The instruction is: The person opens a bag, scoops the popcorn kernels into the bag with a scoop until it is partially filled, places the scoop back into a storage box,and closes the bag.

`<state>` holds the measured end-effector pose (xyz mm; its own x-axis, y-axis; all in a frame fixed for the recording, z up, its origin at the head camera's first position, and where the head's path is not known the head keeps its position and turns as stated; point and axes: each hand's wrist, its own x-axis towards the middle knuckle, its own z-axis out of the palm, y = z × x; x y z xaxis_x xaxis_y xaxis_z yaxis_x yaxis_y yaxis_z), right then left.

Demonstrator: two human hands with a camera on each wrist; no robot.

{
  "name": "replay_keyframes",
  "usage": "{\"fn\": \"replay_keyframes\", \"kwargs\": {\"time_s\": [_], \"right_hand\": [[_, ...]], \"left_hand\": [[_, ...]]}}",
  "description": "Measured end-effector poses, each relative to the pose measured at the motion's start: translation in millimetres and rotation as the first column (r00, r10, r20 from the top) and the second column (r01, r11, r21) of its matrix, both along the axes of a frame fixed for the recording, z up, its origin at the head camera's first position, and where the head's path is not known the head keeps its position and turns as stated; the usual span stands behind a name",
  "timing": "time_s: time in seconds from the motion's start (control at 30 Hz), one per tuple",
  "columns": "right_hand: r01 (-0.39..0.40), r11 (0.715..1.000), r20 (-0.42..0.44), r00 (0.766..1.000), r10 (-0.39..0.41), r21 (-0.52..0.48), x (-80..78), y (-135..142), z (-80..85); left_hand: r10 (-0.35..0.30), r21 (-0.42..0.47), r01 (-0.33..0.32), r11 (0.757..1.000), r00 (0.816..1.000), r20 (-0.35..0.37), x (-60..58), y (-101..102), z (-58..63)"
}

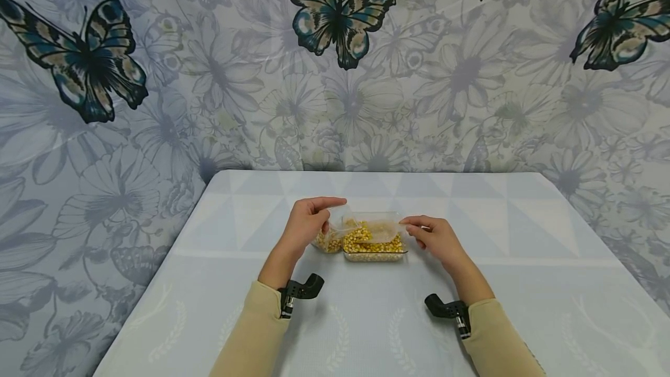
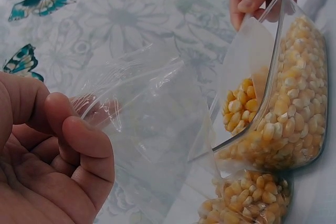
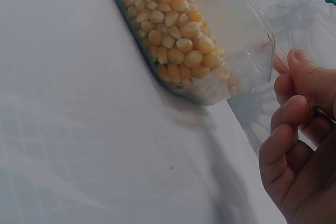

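Observation:
A clear rectangular container (image 3: pixel 254 74) holds yellow corn kernels (image 1: pixel 366 246). Against its left side lies a clear zip-top plastic bag (image 2: pixel 152 114) with more kernels in its bottom. My left hand (image 1: pixel 309 223) pinches the bag's upper edge between thumb and fingers, so its mouth is raised. At the container's right end, my right hand (image 1: pixel 431 236) pinches the edge of a thin, whitish translucent sheet (image 2: pixel 249 51). That sheet slants into the container over the kernels; its exact kind is unclear. The pinched edge is partly hidden by the fingers in the right wrist view.
A white patterned table (image 1: pixel 251 330) carries the container and bag near its far side. Behind it hangs a flowered cloth with butterflies (image 1: pixel 340 16). Black camera mounts (image 1: pixel 300 290) sit on both wrists.

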<state>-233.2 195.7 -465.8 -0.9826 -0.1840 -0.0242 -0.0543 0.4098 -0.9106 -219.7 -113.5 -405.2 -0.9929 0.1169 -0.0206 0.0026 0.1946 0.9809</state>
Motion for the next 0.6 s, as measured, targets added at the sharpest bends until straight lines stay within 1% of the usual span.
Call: {"fn": "replay_keyframes", "kwargs": {"time_s": [0.4, 0.6], "right_hand": [[0.040, 0.999, -0.005, 0.999, -0.040, -0.022, -3.0, 4.6, 0.5], [0.042, 0.998, -0.016, 0.999, -0.043, -0.041, -2.7, 6.9, 3.4]], "left_hand": [[0.005, -0.002, -0.005, 1.000, 1.000, 0.012, -1.0, 1.2, 0.4], [0.004, 0.001, -0.004, 1.000, 1.000, 0.012, -0.8, 1.3, -0.5]]}}
